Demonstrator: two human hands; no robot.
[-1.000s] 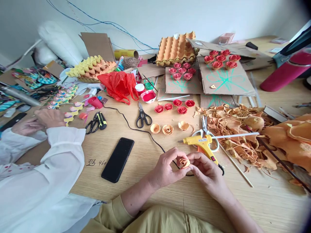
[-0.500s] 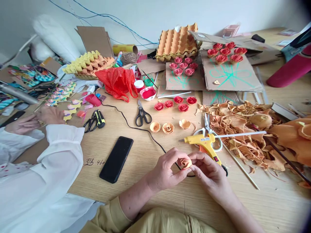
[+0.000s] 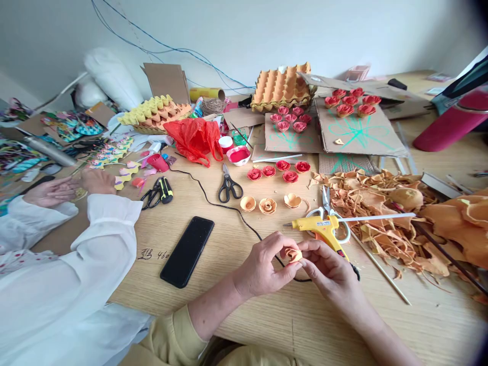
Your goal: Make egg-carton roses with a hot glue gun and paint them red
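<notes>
A small rolled orange paper rosebud (image 3: 293, 254) is pinched between the fingertips of my left hand (image 3: 265, 265) and my right hand (image 3: 330, 269), just above the table. Both hands are closed on it from opposite sides, and their fingers hide part of it. Beyond them lies a yellow glue gun (image 3: 319, 225) with a white glue stick in its back, over white-handled scissors (image 3: 325, 195). Farther off stand an orange paper cup shape (image 3: 247, 204), an unpainted paper rose (image 3: 267, 206) and another petalled cup (image 3: 292, 201).
A black phone (image 3: 187, 251) and black scissors (image 3: 229, 188) lie to the left. Orange scraps (image 3: 381, 218) are heaped at right, beside a thin wooden stick (image 3: 381, 267). Painted red roses (image 3: 290, 176) and a bowl of red paint (image 3: 239, 154) sit farther back. A co-worker's white sleeves (image 3: 110, 229) reach in at left.
The view has tilted up slightly, so the table's things appear lower and a little shifted. My hands keep their pinch on the rosebud. The co-worker's hands at left have shifted slightly.
</notes>
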